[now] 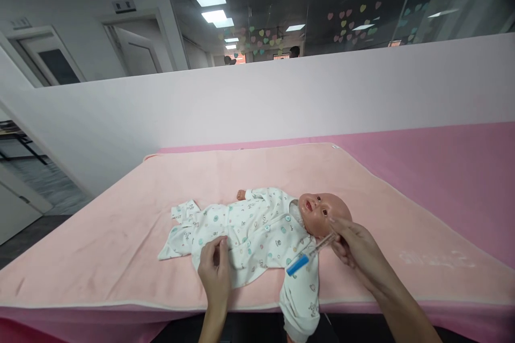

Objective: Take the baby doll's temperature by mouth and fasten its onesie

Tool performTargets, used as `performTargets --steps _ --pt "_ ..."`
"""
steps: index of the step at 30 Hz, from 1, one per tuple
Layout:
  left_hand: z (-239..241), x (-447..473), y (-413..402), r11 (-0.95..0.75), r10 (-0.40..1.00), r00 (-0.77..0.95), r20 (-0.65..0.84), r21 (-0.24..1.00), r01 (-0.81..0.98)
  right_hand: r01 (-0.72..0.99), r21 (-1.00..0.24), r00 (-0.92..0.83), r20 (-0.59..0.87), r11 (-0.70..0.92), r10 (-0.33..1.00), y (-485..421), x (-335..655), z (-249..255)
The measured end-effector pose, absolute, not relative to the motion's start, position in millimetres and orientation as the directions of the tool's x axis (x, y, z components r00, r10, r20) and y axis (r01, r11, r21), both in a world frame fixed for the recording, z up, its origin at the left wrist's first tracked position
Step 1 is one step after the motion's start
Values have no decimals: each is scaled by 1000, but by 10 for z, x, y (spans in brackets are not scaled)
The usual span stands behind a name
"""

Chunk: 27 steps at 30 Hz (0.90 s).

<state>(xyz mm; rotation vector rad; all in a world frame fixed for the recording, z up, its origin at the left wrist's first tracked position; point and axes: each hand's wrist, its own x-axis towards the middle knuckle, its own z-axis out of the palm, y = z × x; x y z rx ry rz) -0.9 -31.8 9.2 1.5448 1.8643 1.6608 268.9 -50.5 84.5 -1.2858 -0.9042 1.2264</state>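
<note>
A baby doll [322, 209] lies on its back with its head to the right, dressed in a white patterned top [257, 230] and matching trousers [185, 230]. My right hand [354, 241] is beside the doll's head, closed on a thin clear stick with a blue end [298, 264]. The blue end points down and left over the doll's near sleeve [301, 300], which hangs past the table edge. At the doll's waist my left hand [215, 265] is curled, thumb and finger together against the clothing. Whether it pinches any cloth cannot be made out.
A peach blanket [120, 214] lies under the doll, over a pink cover [442, 171]. A white low wall [257, 102] stands behind, with dark glass above it. The table's front edge runs just before my hands. Floor shows at the far left.
</note>
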Motion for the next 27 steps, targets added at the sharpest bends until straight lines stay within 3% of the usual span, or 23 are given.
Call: performTargets --steps 4,9,12,16,19,23,25,27 --pt "128 10 -286 -118 745 -466 478 781 613 -239 -963 137 -162 -126 977 -420 2673 871" --pt "91 33 -274 -121 777 -453 438 809 575 -158 -979 134 -153 -131 979 -395 2616 882" --pt "48 10 -282 -144 782 -465 415 846 514 -78 -997 218 -45 -29 975 -406 2607 935" --pt "55 -18 -283 -164 798 -400 451 801 576 43 -997 255 76 67 964 -414 2625 1047" --pt "74 -21 -281 -166 802 -376 465 777 607 -26 -998 212 45 52 976 -386 2669 1163" --pt "68 -23 -282 -161 810 -369 456 777 608 -297 -955 -14 -15 -19 1000 -308 2750 1338" --pt "60 -26 -283 -158 809 -372 455 779 607 -294 -956 2 17 17 1000 -271 2765 1386" --pt "57 -30 -284 -157 809 -373 455 778 608 -189 -979 113 55 76 992 -245 2757 1384"
